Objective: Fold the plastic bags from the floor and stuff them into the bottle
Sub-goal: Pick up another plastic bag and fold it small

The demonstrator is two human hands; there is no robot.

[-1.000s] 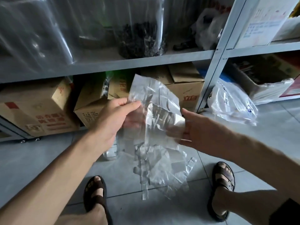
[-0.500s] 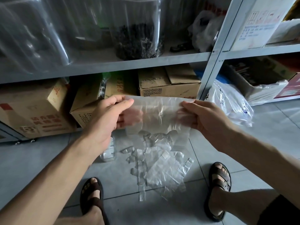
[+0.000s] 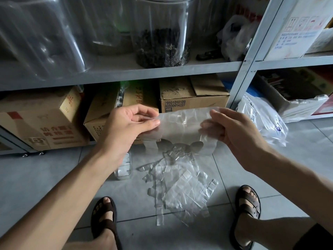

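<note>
Between the two hands, above the tiled floor (image 3: 32, 181), a clear plastic bag (image 3: 182, 127) is held stretched flat by its upper edge. The left hand (image 3: 126, 127) pinches the left upper corner between thumb and curled fingers. The right hand (image 3: 234, 136) has its fingers curled round the right upper corner, and they show through the film. The bag's handle loops hang from its lower edge. Below it, a loose pile of clear bags (image 3: 180, 186) lies on the floor between the sandalled feet. A small clear bottle (image 3: 124, 168) stands just beside the pile, partly hidden behind the left wrist, so its mouth cannot be seen. The film appears very light, limp and probably slippery. It keeps no shape of its own and will likely spring back out of a fold unless pressed flat. Grip it at the corners or edges with a firm pinch, and keep it taut between the hands while creasing. The bottle looks light enough to tip, so steady it with one hand during stuffing.
</note>
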